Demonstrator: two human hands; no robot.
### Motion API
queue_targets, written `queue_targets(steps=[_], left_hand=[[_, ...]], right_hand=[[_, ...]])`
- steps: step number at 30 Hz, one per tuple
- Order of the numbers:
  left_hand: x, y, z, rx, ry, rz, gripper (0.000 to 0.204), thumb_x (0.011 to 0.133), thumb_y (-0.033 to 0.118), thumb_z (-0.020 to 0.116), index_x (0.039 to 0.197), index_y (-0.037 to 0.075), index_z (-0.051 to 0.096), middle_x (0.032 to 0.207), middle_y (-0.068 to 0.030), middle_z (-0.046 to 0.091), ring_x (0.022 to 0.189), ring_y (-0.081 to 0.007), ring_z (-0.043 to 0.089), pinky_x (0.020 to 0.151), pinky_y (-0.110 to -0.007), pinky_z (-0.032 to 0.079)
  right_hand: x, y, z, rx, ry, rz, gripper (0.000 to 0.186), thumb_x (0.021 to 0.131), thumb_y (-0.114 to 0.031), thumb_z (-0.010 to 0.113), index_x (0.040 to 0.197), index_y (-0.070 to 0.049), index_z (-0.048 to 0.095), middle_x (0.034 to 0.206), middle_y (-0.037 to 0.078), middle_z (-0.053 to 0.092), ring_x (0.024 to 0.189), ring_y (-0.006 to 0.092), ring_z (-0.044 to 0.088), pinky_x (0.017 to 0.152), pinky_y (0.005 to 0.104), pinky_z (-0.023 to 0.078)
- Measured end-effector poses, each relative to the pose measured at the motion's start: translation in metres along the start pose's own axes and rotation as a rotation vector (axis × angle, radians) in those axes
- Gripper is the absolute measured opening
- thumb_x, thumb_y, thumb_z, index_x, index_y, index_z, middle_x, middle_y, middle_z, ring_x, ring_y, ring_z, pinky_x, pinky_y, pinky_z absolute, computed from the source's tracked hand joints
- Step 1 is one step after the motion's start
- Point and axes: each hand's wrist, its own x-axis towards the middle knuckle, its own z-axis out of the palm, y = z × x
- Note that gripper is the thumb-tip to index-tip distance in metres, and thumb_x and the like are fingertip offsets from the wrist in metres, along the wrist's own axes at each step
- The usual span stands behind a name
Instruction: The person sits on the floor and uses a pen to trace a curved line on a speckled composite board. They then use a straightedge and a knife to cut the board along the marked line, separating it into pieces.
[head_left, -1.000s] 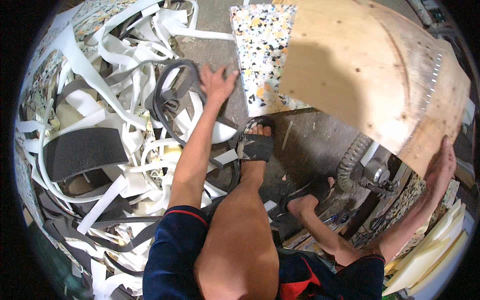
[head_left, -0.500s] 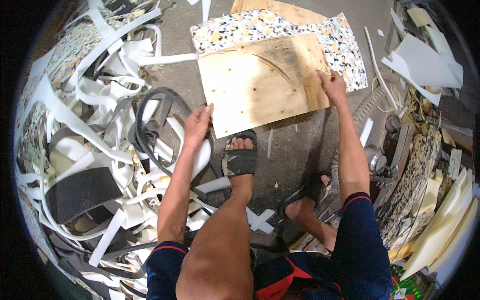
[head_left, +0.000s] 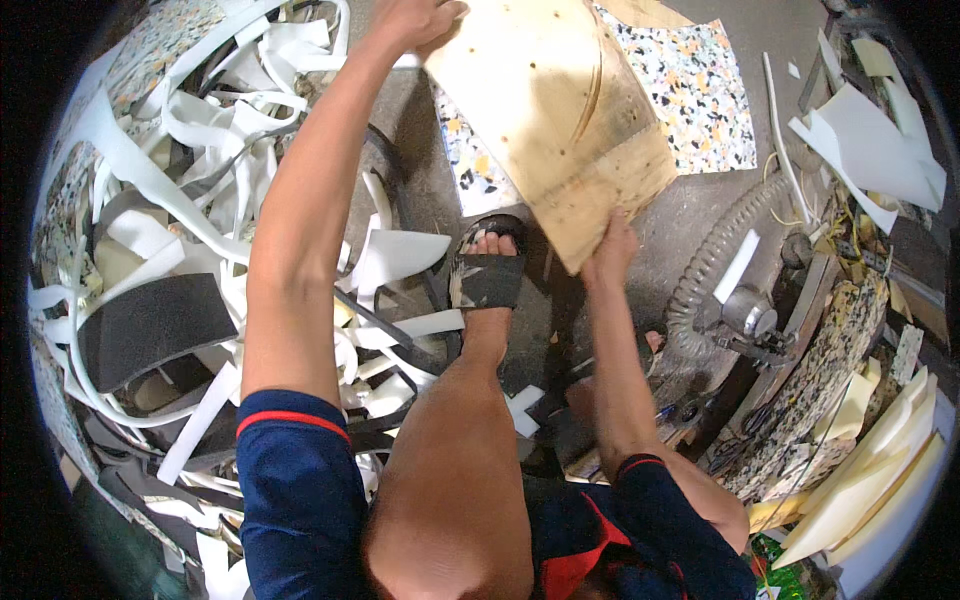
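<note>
A flat plywood board [head_left: 520, 105] with a curved dark mark is held aslant above the floor. At its far left edge, my left hand [head_left: 412, 22] is closed on the wood near the top of the view. The near corner is gripped by my right hand [head_left: 612, 250], its thumb over the edge. Beneath the board lies a speckled multicoloured foam sheet [head_left: 705, 95], partly covered by it. Another piece of plywood [head_left: 650, 12] shows at the far edge of that sheet.
White and grey foam offcuts [head_left: 215, 140] heap up on the left, with a dark foam piece [head_left: 155, 330] among them. On the right are a ribbed hose [head_left: 690, 290], a round metal part [head_left: 748, 312] and stacked foam sheets [head_left: 870, 480]. My sandalled foot [head_left: 488, 270] stands close to the board.
The plywood board has turned clockwise and moved farther away on its left side. My left hand has gone forward; my right hand has come nearer and leftward. More speckled sheet shows at left.
</note>
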Motion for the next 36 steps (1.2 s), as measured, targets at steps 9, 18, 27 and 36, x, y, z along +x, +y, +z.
queue_targets(steps=[9,18,27,36], left_hand=[[-0.081,-0.045,0.099,-0.281,0.524,-0.272,0.049,0.089,0.033,0.067,0.12,-0.005,0.069,0.109,-0.0285,0.072,0.106,-0.0447,0.068,0.097,-0.048,0.05],[-0.173,-0.015,0.178,-0.898,0.254,-0.703,0.036,0.099,0.026,0.068,0.117,-0.004,0.063,0.088,-0.0058,0.064,0.075,-0.0156,0.06,0.065,-0.031,0.053],[-0.173,-0.022,0.177,-1.18,0.344,-0.504,0.059,0.083,0.0,0.079,0.135,-0.012,0.052,0.11,-0.0175,0.069,0.098,-0.0238,0.067,0.085,-0.035,0.055],[-0.169,-0.044,0.145,-1.433,0.299,-0.516,0.036,0.101,0.022,0.067,0.126,-0.003,0.063,0.097,-0.0077,0.07,0.084,-0.0161,0.066,0.072,-0.032,0.055]], right_hand=[[-0.017,0.009,0.018,-0.03,-0.073,0.257,0.046,0.109,-0.041,0.049,0.123,0.002,0.051,0.114,0.015,0.063,0.1,0.0246,0.064,0.08,0.043,0.056],[0.016,-0.013,0.037,-0.093,0.28,0.009,0.065,0.112,-0.049,0.032,0.139,0.006,0.052,0.131,0.02,0.065,0.118,0.0311,0.063,0.097,0.0435,0.052],[0.081,-0.194,-0.072,-0.299,0.044,-0.088,0.068,0.11,-0.054,0.034,0.155,-0.003,0.036,0.155,0.017,0.047,0.137,0.0333,0.051,0.112,0.048,0.046],[0.162,-0.232,0.011,-0.805,-0.216,-0.095,0.065,0.113,-0.047,0.032,0.142,0.008,0.051,0.132,0.021,0.064,0.114,0.0244,0.067,0.095,0.0378,0.054]])
